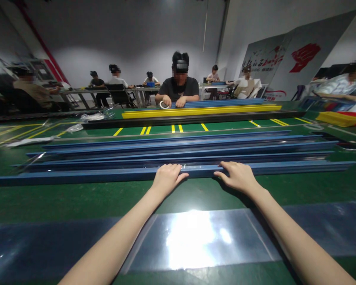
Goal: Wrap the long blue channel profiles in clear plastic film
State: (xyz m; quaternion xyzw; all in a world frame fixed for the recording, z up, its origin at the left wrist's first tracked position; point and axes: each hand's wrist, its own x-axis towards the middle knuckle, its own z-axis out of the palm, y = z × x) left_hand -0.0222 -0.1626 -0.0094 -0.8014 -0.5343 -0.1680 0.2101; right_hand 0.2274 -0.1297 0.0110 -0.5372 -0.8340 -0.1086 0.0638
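Note:
Both my hands rest on the nearest long blue strip, which lies across the green table. My left hand grips it from the near side with fingers curled over its top edge. My right hand does the same a little to the right, thumb pointing left along the strip. Several more blue strips lie in rows just behind it. A wide clear plastic sheet lies flat under my forearms, shining under the light.
Across the green table a person in a dark shirt holds a tape roll beside yellow, blue and black strips. Crumpled plastic lies far left. Red and yellow strips sit far right. Other people sit at tables behind.

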